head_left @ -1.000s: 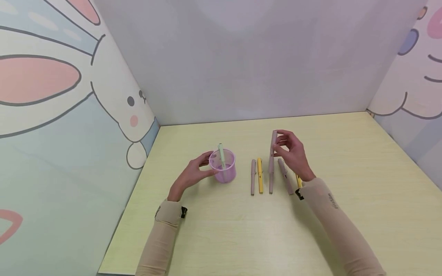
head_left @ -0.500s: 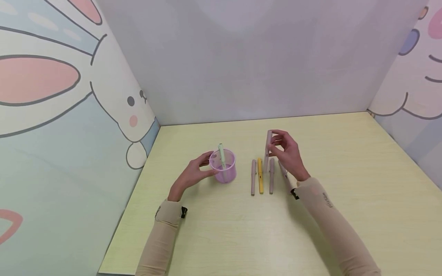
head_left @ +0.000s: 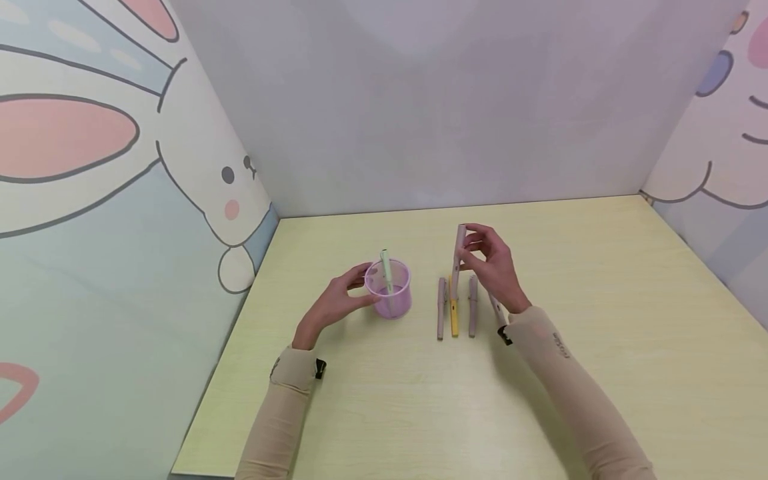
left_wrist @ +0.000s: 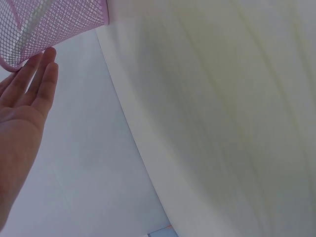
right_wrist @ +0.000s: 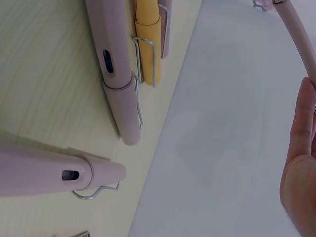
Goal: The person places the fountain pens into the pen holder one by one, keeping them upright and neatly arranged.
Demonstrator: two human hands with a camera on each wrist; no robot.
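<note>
My left hand (head_left: 336,301) holds a pink mesh pen cup (head_left: 396,305), thumb at the near side and fingers at the far side. A pale green pen (head_left: 387,267) leans inside it. My right hand (head_left: 495,268) pinches a mauve pen (head_left: 459,241) near its upper end, steeply tilted above the table. Under its lower end lies a yellow pen (head_left: 454,321), partly covered in the head view. Mauve pens lie on both sides of it, one to the left (head_left: 441,313) and one to the right (head_left: 473,310). Another slanted mauve pen (head_left: 497,311) is partly hidden by the right wrist.
The pale wooden table (head_left: 384,413) meets a plain grey wall (head_left: 456,107) at the back. A side wall with a painted rabbit (head_left: 204,160) stands left of the table; another painted wall (head_left: 714,147) is on the right.
My right hand has carried the mauve pen leftward, from over the right-hand mauve pen to over the yellow one. The far-right yellow pen is now hidden by the arm. My left hand stays at the cup.
</note>
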